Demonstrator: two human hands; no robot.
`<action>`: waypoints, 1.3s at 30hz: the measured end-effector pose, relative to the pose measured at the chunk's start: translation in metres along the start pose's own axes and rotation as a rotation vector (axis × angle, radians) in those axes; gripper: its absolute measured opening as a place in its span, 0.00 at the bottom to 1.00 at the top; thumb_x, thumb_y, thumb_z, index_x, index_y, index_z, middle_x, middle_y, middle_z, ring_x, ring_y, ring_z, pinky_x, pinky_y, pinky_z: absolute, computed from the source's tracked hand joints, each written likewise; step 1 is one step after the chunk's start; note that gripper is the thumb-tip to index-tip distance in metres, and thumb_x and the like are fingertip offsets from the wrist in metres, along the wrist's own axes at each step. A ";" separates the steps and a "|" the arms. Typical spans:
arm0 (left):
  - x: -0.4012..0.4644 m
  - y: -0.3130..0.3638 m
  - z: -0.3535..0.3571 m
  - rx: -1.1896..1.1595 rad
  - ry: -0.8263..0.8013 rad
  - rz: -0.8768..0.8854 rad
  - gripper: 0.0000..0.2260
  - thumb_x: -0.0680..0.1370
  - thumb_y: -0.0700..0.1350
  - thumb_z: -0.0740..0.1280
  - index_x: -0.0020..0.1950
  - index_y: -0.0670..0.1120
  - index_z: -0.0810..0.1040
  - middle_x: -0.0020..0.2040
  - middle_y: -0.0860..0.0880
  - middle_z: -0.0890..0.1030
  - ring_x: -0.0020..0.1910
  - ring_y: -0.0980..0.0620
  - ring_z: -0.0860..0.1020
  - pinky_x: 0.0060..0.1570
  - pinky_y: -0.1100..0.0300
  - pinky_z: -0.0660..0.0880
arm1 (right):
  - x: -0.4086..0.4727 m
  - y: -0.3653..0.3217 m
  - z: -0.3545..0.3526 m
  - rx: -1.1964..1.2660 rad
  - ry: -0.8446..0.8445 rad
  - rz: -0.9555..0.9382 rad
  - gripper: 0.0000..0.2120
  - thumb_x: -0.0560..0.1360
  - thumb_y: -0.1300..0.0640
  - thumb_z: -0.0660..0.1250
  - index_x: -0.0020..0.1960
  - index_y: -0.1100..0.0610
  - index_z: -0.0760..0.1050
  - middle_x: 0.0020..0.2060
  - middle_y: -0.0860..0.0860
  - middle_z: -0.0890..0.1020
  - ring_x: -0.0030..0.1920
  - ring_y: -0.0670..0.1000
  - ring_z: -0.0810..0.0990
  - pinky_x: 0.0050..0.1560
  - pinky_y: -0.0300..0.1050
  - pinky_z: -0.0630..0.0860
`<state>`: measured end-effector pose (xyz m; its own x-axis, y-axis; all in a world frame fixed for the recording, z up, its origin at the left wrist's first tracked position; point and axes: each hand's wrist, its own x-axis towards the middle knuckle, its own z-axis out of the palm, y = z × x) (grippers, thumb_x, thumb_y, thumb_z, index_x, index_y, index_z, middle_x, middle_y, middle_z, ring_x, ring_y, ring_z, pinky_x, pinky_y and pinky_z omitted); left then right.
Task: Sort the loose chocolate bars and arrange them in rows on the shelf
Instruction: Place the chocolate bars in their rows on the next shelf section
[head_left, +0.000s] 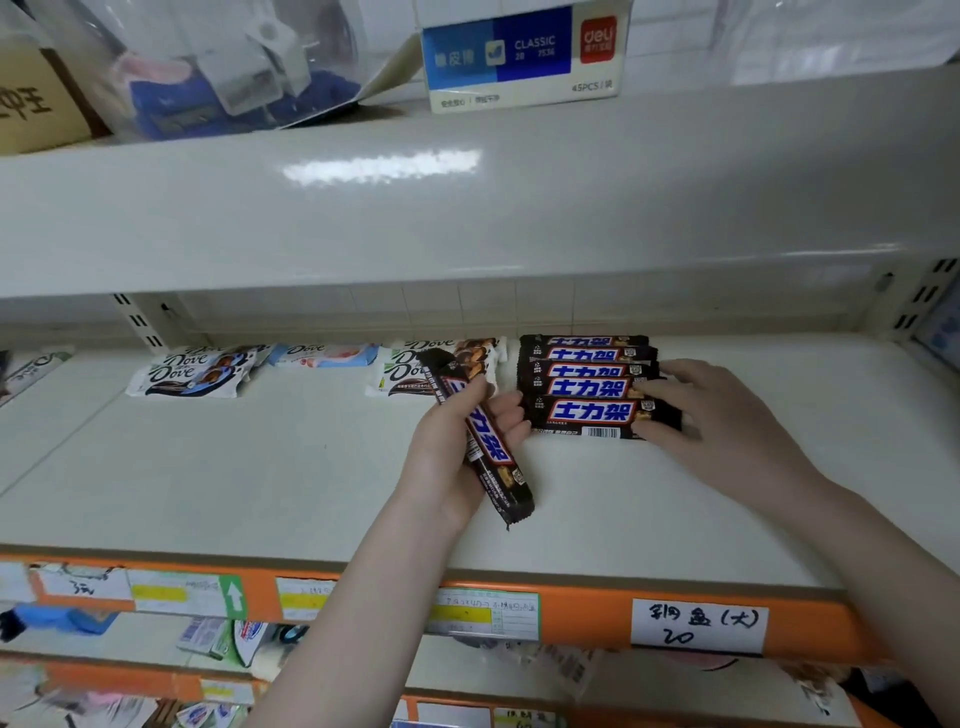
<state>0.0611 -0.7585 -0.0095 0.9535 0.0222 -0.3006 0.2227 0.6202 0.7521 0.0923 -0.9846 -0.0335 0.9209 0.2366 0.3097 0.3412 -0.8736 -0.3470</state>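
My left hand grips one dark Snickers bar, held lengthwise and tilted above the white shelf. To its right, a row of several Snickers bars lies flat, one behind another. My right hand rests on the right ends of the front bars, with fingers spread over them. Further back are Dove bars in white wrappers: a pile at the left, a light blue one and a pile just behind the bar I hold.
The shelf above overhangs closely and carries a blue Deli box and a clear bag. An orange price rail with paper labels runs along the front edge. Lower shelves hold small packets.
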 end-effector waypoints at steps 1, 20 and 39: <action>-0.004 0.001 -0.002 -0.057 -0.015 -0.007 0.09 0.79 0.45 0.61 0.41 0.43 0.75 0.32 0.46 0.82 0.29 0.52 0.81 0.36 0.59 0.80 | -0.003 -0.006 -0.001 0.025 0.007 -0.018 0.20 0.74 0.46 0.62 0.64 0.50 0.71 0.63 0.48 0.72 0.61 0.48 0.68 0.56 0.43 0.65; -0.047 -0.029 0.003 0.127 -0.051 0.169 0.18 0.72 0.61 0.60 0.49 0.51 0.81 0.40 0.52 0.84 0.44 0.54 0.81 0.51 0.58 0.75 | -0.038 -0.065 -0.013 0.848 -0.293 -0.073 0.13 0.69 0.56 0.70 0.45 0.37 0.78 0.40 0.41 0.85 0.42 0.39 0.82 0.36 0.33 0.75; -0.020 -0.025 -0.009 0.952 -0.059 0.302 0.16 0.69 0.40 0.74 0.54 0.49 0.75 0.46 0.49 0.81 0.39 0.53 0.81 0.40 0.61 0.79 | -0.042 -0.006 -0.013 0.124 -0.042 -0.169 0.23 0.68 0.51 0.72 0.61 0.48 0.74 0.55 0.45 0.78 0.50 0.41 0.70 0.48 0.36 0.63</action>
<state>0.0346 -0.7670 -0.0274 0.9998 0.0199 -0.0092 0.0147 -0.2919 0.9563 0.0490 -0.9951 -0.0329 0.8549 0.3951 0.3363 0.5095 -0.7614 -0.4008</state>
